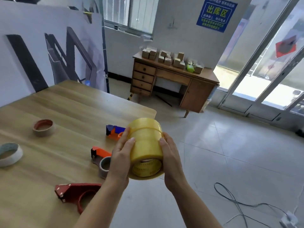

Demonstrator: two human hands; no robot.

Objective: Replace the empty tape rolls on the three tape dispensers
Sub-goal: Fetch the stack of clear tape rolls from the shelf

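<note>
Nearest, by the counter's [49,102] front edge, a dark red dispenser [75,194] lies without a roll. Just off the right edge, the left hand [120,159] and right hand [171,160] clamp a stack of new yellow tape rolls [145,148] between them. Beyond, an orange dispenser [100,155] holds a bare core and a blue-orange dispenser [114,131] lies partly hidden. Two spent cores [43,127] lie toward the left edge. By my reading, none is refilled yet.
</note>
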